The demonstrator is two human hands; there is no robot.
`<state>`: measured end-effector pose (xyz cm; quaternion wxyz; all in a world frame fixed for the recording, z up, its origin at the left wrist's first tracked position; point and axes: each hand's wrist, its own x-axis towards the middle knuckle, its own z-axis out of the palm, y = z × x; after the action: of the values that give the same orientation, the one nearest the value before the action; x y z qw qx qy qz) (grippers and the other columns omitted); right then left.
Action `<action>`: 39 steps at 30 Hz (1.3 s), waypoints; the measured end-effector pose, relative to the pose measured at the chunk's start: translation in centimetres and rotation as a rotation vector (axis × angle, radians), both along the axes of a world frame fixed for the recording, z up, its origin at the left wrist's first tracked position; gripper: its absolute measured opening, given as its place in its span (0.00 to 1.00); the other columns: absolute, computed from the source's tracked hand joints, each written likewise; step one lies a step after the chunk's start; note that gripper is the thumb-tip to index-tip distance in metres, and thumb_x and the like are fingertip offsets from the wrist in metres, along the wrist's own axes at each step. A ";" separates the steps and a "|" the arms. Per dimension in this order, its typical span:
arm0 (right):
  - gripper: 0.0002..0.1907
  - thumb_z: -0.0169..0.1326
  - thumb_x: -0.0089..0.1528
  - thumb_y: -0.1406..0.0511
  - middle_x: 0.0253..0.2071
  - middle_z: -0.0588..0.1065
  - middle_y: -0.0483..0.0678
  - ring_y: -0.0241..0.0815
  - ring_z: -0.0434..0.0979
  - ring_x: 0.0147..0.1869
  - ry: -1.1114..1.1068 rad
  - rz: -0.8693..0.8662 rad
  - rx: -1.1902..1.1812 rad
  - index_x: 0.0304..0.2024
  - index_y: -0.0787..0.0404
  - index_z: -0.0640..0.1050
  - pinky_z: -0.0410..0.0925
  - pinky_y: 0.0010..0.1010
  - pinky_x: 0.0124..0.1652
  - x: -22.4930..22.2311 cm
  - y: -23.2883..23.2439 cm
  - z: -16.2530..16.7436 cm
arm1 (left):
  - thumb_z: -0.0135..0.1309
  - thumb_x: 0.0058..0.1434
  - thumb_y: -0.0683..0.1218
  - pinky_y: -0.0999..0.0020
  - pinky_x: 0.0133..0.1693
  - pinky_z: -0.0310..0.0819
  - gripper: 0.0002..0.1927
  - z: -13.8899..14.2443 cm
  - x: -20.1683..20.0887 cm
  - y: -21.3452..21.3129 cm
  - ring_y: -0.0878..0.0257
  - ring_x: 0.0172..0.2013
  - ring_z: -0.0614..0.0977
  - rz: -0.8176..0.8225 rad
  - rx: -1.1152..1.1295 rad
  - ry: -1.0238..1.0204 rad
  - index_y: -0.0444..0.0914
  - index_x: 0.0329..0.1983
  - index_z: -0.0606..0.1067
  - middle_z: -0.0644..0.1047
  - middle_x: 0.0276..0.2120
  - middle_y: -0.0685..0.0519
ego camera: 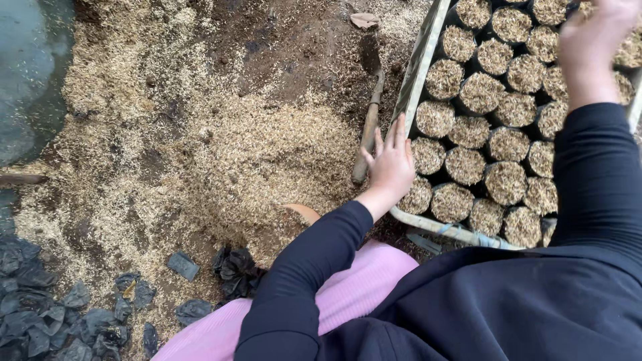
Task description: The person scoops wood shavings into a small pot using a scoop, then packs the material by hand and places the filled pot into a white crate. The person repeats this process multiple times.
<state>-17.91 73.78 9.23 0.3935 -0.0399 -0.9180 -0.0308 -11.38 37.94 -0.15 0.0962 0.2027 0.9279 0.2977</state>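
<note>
**One head camera, looking steeply down**

A single view, worn on the person's head, faces almost straight down over lap and arms. It sits close: sleeves fill the 5 o'clock corner. The husk pile [221, 160] on the ground lies centre-left, and the crate of filled pots [495, 127] runs toward 2 o'clock. No second view shares the scene.

Black plastic bags [60, 321], lower left

The right hand [592, 37] is blurring, its fingertips running past the top edge; the crate [418, 70] beneath is running out too.
</note>
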 end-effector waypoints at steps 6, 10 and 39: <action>0.10 0.57 0.68 0.77 0.37 0.80 0.45 0.39 0.79 0.41 -0.225 0.422 -0.109 0.42 0.57 0.83 0.72 0.33 0.47 3.6 -18.3 1.3 | 0.26 0.74 0.55 0.20 0.65 0.30 0.32 -0.5 -0.4 0.2 0.38 0.74 0.46 0.023 -0.080 0.060 0.46 0.78 0.37 0.53 0.76 0.53; 0.10 0.60 0.58 0.70 0.46 0.80 0.47 0.45 0.82 0.48 -0.256 0.557 0.149 0.42 0.57 0.83 0.69 0.43 0.49 8.5 -28.5 1.9 | 0.34 0.73 0.55 0.22 0.64 0.35 0.24 0.9 -0.4 -4.6 0.40 0.73 0.52 0.081 -0.183 0.079 0.48 0.71 0.59 0.59 0.73 0.50; 0.22 0.54 0.63 0.53 0.59 0.75 0.38 0.39 0.76 0.61 -1.415 0.653 0.375 0.60 0.46 0.75 0.67 0.45 0.62 20.3 -47.9 3.4 | 0.65 0.41 0.46 0.45 0.45 0.73 0.34 -2.6 17.2 -47.9 0.38 0.57 0.72 -0.007 -0.231 0.441 0.37 0.56 0.74 0.69 0.57 0.37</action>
<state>2.43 25.90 12.66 -0.2926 0.3267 -0.8946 -0.0857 5.81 -9.93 -2.76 -0.0851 0.2535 0.9537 0.1377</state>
